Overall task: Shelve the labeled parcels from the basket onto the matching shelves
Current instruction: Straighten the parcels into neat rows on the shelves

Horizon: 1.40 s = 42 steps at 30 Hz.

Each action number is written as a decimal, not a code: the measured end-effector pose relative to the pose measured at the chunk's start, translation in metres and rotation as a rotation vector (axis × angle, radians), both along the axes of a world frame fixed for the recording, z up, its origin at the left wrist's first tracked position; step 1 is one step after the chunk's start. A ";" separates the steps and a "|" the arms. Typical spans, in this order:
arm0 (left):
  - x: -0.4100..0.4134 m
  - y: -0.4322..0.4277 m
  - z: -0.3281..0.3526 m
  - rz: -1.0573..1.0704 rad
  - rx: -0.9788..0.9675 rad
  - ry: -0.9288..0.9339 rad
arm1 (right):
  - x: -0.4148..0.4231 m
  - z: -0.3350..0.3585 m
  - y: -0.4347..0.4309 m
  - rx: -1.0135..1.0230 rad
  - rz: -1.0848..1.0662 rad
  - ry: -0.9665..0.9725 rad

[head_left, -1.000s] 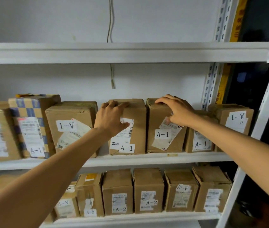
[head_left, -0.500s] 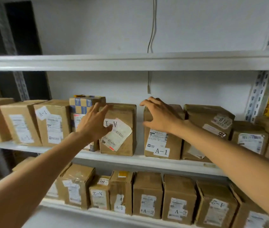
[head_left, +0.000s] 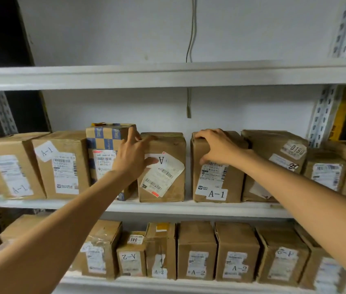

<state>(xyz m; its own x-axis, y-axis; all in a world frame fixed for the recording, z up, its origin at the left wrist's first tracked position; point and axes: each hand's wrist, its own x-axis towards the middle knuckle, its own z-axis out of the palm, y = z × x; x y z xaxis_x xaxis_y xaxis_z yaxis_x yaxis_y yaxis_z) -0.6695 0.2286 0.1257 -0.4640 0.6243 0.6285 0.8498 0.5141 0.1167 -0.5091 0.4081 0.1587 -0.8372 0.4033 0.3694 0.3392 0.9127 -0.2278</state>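
My left hand (head_left: 132, 155) lies against the top left corner of a brown parcel (head_left: 167, 183) whose A-1 label is upside down. Its fingers are stretched along the gap beside a blue-checkered parcel (head_left: 102, 143), and its thumb rests on the label. My right hand (head_left: 218, 148) grips the top front edge of the neighbouring brown parcel (head_left: 214, 187), which is marked A-1; the fingers curl over its top and the thumb sits on its face. Both parcels stand upright on the middle white shelf (head_left: 189, 209), a narrow gap between them. The basket is out of view.
More A-1 parcels (head_left: 62, 166) fill the middle shelf to the left and right (head_left: 273, 158). A row of A-2 parcels (head_left: 197, 251) stands on the shelf below. The upper shelf board (head_left: 167, 75) hangs close overhead, and a cable (head_left: 189, 102) dangles behind.
The view has swung left along the shelf. My right hand moved from one A-1 parcel to the one my left hand held; my left hand shifted to the upside-down-label parcel.
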 end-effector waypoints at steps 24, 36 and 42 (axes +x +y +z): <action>0.001 -0.035 0.012 -0.138 -0.020 -0.222 | -0.035 0.015 -0.029 0.133 0.183 0.090; -0.134 -0.155 0.034 0.120 -0.211 0.027 | -0.170 0.032 -0.151 0.237 0.232 0.065; -0.185 -0.158 0.018 0.034 -0.237 0.061 | -0.211 0.021 -0.162 0.228 0.036 -0.086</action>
